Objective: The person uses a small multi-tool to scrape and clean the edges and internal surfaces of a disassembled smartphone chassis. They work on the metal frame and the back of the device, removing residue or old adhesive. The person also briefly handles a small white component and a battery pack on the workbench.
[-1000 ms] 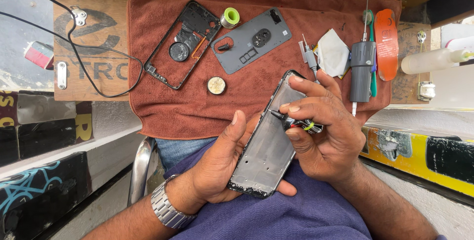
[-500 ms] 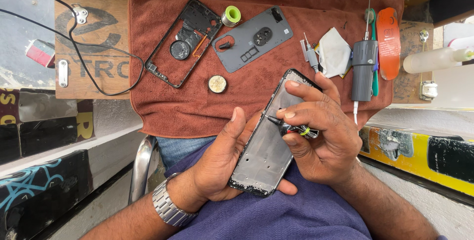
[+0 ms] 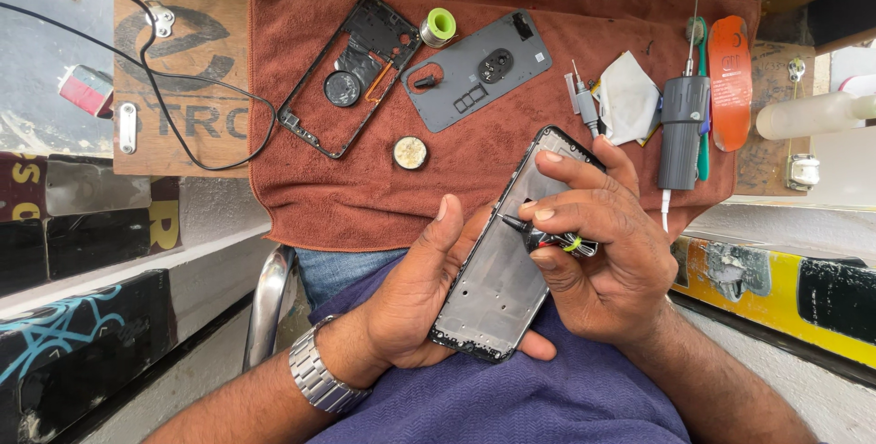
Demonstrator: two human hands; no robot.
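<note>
My left hand cradles a dark, opened phone body from underneath, thumb resting on its left edge. My right hand grips a small black tool with a yellow-green band, its tip touching the phone's inner surface near the middle. The fingers of my right hand also steady the phone's upper right edge. A metal watch is on my left wrist.
On the rust-brown towel lie a black phone frame, a grey back cover, a solder spool, a small round tin, a grey electric screwdriver, an orange tool and a white cloth. A black cable crosses the wooden board at left.
The tool tip has slid a little to the left across the phone's inside. My left hand and the phone stay almost still.
</note>
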